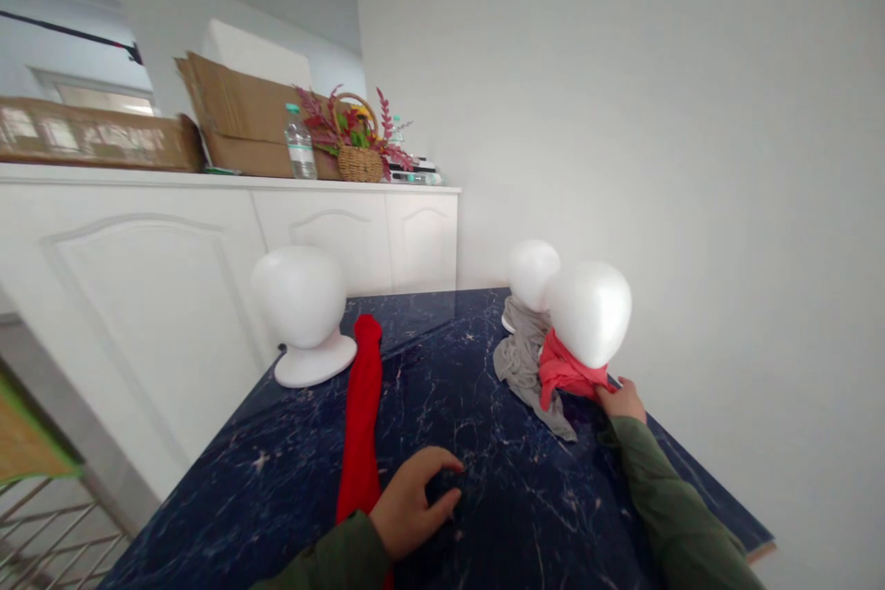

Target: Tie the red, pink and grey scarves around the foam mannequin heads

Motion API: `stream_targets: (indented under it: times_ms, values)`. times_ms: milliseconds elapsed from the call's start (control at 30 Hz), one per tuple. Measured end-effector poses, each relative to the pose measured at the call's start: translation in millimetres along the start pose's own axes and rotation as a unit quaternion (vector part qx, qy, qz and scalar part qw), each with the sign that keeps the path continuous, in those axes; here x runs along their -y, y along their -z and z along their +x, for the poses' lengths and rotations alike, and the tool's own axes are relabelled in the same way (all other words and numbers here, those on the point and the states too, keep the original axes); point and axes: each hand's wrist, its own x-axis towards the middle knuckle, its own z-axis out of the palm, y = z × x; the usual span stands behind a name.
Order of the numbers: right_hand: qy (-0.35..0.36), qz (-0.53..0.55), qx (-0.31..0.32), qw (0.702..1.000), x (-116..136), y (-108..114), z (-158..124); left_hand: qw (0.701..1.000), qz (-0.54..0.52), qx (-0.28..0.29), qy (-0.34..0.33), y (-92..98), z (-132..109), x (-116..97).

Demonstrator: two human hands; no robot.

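Note:
At the right of the table, a white mannequin head (pixel 592 312) has a coral-red scarf (pixel 567 369) wrapped round its neck. My right hand (pixel 622 399) pinches the scarf's edge at the head's right side. Behind it stands a second white mannequin head (pixel 534 273) with a grey scarf (pixel 526 355) round its base, one end trailing on the table. My left hand (pixel 416 500) hovers low over the table, fingers apart and holding nothing. Beside it lies a long red scarf (pixel 363 415), partly covered by my left wrist. A bare white mannequin head (pixel 300 297) on a round base stands at the left.
The dark blue marble-patterned table (pixel 442 406) meets the wall on the right. Behind it, a white cabinet (pixel 338 235) carries cardboard boxes (pixel 241 115), a water bottle (pixel 300 146) and a wicker flower basket (pixel 359 163). A metal rack (pixel 59 530) stands at lower left.

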Motion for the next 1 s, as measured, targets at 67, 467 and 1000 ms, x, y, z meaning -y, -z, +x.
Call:
stream_targets:
  times_ms: [67, 467, 1000]
  values:
    - [-0.004, -0.022, -0.008, 1.000, -1, 3, -5, 0.997, 0.071, -0.039, 0.017, 9.5, 5, 10]
    - [0.241, 0.117, -0.029, 0.963, 50, -13, -146, 0.960, 0.212, -0.039, 0.181, 32.2, 6, 68]
    - [-0.205, 0.418, 0.481, 0.742, 114, -105, -207, 0.853, 0.255, -0.401, 0.218, 112.1, 7, 144]
